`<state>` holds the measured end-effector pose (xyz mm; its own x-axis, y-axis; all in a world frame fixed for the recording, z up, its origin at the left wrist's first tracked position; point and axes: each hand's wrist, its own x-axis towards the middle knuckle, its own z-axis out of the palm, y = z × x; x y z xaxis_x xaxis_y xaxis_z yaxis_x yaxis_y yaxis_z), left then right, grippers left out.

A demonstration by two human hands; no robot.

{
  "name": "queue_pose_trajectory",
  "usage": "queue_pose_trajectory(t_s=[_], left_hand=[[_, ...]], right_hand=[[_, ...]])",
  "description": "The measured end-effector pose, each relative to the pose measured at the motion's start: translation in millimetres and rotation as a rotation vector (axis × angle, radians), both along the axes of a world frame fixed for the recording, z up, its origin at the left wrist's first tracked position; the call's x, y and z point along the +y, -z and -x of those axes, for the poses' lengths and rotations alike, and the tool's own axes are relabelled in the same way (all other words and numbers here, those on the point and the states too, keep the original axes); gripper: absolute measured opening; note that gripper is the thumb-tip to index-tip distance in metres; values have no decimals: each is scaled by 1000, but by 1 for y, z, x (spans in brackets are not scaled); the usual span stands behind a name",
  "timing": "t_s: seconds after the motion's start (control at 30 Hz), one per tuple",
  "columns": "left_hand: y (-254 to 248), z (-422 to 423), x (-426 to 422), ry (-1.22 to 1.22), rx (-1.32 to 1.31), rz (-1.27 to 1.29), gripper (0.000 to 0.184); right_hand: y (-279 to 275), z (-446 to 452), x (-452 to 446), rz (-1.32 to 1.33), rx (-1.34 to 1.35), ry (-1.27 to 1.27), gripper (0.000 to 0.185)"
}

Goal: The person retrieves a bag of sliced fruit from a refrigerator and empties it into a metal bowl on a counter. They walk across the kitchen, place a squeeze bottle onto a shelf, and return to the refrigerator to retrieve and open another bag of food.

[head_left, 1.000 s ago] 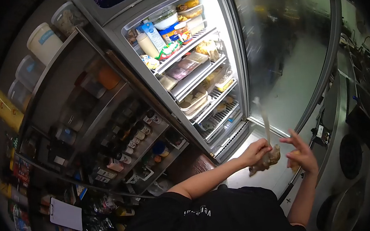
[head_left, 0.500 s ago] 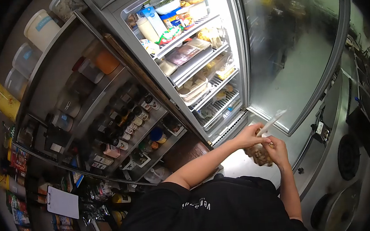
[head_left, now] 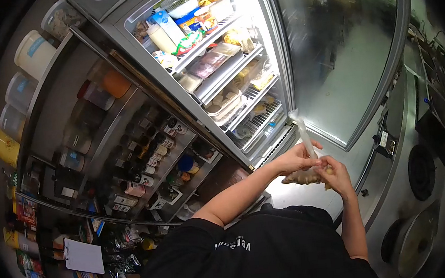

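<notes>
A clear plastic bag (head_left: 305, 177) of small brownish pieces hangs between my hands, in front of the open fridge. Its long twisted neck (head_left: 303, 134) points up and slightly left. My left hand (head_left: 297, 159) is closed around the base of that neck, thumb toward the right. Close beside it, my right hand (head_left: 335, 173) pinches the bag just below the neck, with part of the bag under its fingers. The fingertips of both hands nearly meet, and the exact grip is partly hidden.
The lit fridge (head_left: 212, 87) holds cartons, tubs and packets; its glass door (head_left: 342, 59) stands open at right. Left is a shelf rack with spice jars (head_left: 154, 145) and tubs. A clipboard (head_left: 83, 256) lies lower left. A steel counter (head_left: 389, 172) with burners and a pan (head_left: 416, 241) runs along the right.
The bag's neck has swung from pointing up-right to pointing up-left, and the bag's body has tilted leftward. Both hands still hold it. The head view has shifted slightly.
</notes>
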<state>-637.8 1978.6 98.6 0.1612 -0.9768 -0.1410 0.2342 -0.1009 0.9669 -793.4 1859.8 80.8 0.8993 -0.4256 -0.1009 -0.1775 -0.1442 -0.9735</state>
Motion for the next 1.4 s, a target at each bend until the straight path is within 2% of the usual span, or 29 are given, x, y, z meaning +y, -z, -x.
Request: queue_pose_trajectory(t_s=[0.07, 0.2, 0.27, 0.33, 0.43, 0.47, 0.57, 0.63, 0.7, 0.8, 0.87, 0.93, 0.97, 1.03, 1.07, 1.13, 1.2, 1.27, 1.3, 1.33, 1.37, 1.4], left_hand=[[12, 3, -4, -34, 25, 67, 39], [14, -9, -6, -156, 18, 41, 40], [11, -17, 1, -185, -237, 17, 33], [9, -24, 9, -143, -372, -178, 23], [0, -16, 13, -269, -129, -60, 20], [16, -25, 13, -242, -241, -117, 19], [6, -11, 5, -221, -204, -143, 16], [9, -1, -6, -456, 125, -141, 15], [14, -6, -12, -424, 180, -180, 16], [24, -11, -13, -402, 284, -192, 14], [30, -13, -10, -402, 360, -200, 14], [33, -16, -6, -365, 453, -172, 15], [37, -20, -4, -421, 563, -206, 16], [49, -23, -4, -550, 713, -250, 15], [60, -32, -3, -551, 721, -256, 15], [94, -48, 4, -465, 1019, -140, 13], [64, -21, -2, -647, 510, -258, 19], [65, -9, -5, -750, 166, -269, 22], [73, -13, -2, -738, 9, -207, 25], [82, -19, 2, -726, -149, -138, 28], [84, -18, 4, -818, -575, -55, 30], [70, -14, 6, -816, -643, -59, 27]], right_hand=[[1, -8, 9, 159, -152, 12, 18], [8, -19, 0, 46, -14, -6, 17], [21, -22, -2, 122, -109, 33, 17], [21, -20, -3, 149, -101, 56, 17], [36, -19, -8, 159, -89, 127, 19], [35, -19, -6, 148, -79, 127, 19], [10, -19, 11, 408, -260, 340, 24], [15, -22, 15, 326, -187, 321, 23], [23, -24, 18, 250, -108, 303, 23], [38, -31, 16, 338, -87, 338, 22], [49, -29, 11, 55, -164, 185, 20], [52, -21, 7, -4, -122, 179, 19], [52, -16, 5, -57, -88, 168, 18], [53, -6, 5, 5, -47, 163, 17], [54, -3, 5, 72, -18, 158, 17], [57, 3, 6, 101, 26, 142, 17], [65, 13, 5, 129, 94, 147, 17], [79, 15, 4, 339, -94, 180, 19], [76, 17, 1, 343, -74, 198, 19], [71, 18, -1, 238, -49, 222, 20], [68, 20, -5, 132, -29, 243, 21], [70, 22, -10, 136, -23, 254, 21]])
